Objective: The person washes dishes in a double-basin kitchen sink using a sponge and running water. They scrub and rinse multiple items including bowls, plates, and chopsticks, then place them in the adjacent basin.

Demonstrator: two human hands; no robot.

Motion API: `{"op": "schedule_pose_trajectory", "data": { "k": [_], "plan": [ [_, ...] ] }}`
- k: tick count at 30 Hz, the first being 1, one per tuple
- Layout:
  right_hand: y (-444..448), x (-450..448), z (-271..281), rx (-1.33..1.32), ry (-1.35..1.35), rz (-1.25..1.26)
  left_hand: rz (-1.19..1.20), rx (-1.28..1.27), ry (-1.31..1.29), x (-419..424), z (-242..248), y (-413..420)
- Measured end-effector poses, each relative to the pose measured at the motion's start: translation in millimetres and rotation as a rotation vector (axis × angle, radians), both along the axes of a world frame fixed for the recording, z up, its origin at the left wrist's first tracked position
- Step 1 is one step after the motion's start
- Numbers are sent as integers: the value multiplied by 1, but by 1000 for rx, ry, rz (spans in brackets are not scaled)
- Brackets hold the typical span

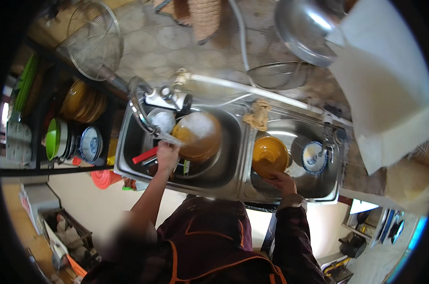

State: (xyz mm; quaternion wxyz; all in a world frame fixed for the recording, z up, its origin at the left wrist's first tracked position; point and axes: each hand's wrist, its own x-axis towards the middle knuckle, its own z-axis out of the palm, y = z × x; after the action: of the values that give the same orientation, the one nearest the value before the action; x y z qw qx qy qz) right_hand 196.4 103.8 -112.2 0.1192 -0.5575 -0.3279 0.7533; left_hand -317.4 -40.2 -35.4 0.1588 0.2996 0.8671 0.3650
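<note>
My right hand [282,181] grips the near rim of an amber-coloured bowl [269,154] in the right basin [264,184]. A white bowl with a blue-patterned rim [314,157] sits to its right, under the right faucet [328,138]. In the left basin [221,174], my left hand [168,156] is beneath water running from the curved chrome faucet [138,106]. Its fingers are blurred, and whether they hold anything is unclear. Close by are a red-handled item [145,155], other utensils and a large amber dish [203,145] with white suds. A small pale bowl [161,120] lies behind.
A tan cloth [258,114] lies over the divider between the basins. A white pipe [250,88] runs behind the sink. Left stands a dark rack with stacked amber plates [83,101] and bowls. Wire strainers [95,42] and a steel basin [303,32] are at the back.
</note>
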Motion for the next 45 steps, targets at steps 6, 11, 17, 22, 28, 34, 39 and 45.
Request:
{"op": "schedule_pose_trajectory", "data": {
  "k": [6,11,17,22,28,34,39,45],
  "plan": [
    [13,-18,-6,39,-349,14,133,-316,-113,3,-21,8],
    [10,-101,88,1132,-1271,319,138,-398,-352,-4,-46,5],
    [12,-329,125,996,-869,526,65,-217,-267,5,-44,3],
    [23,-371,91,689,-950,710,-52,-137,-254,16,19,-10],
    [8,-370,147,597,-697,470,-53,-138,-286,13,7,-14],
    [-3,-329,96,1078,-783,330,-99,-66,-148,9,12,-16],
    [-18,-304,95,1086,-603,207,-276,12,-117,-10,66,-14],
    [-30,-296,123,419,-108,178,-250,70,-893,-29,136,-14]
  ]
}}
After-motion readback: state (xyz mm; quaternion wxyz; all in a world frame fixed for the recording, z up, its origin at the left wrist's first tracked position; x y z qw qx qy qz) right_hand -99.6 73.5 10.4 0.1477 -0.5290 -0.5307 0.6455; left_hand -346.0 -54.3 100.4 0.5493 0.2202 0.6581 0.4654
